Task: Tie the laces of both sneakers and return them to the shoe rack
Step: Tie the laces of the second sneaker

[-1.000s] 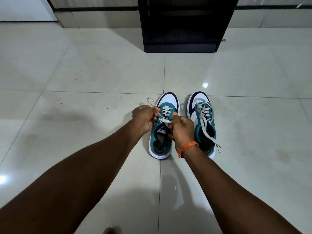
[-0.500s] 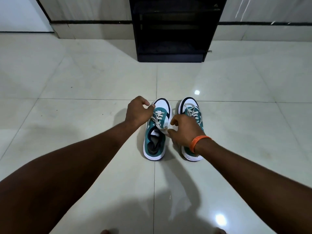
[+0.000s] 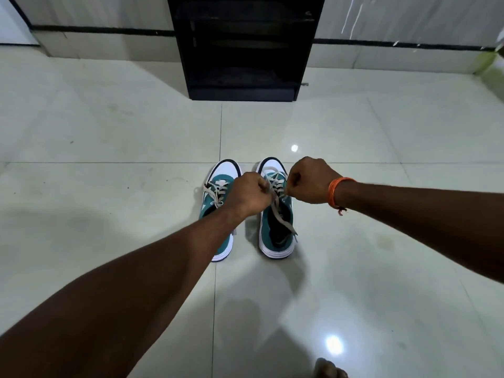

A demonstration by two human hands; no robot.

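Two teal-and-white sneakers stand side by side on the tiled floor, toes pointing away from me. The left sneaker has its beige laces drawn into a bow; my forearm hides its heel side. Over the right sneaker both hands are closed on its lace. My left hand pinches the lace from the left, my right hand, with an orange thread at the wrist, from the right. One lace end trails down over the shoe's opening.
A black shoe rack with open shelves stands against the wall straight ahead, a tile's length beyond the sneakers. Glossy pale floor tiles spread on all sides. My toes show at the bottom edge.
Both hands have left the left sneaker's laces and moved right onto the right sneaker's lace. The view has shifted, so the rack appears closer and larger.
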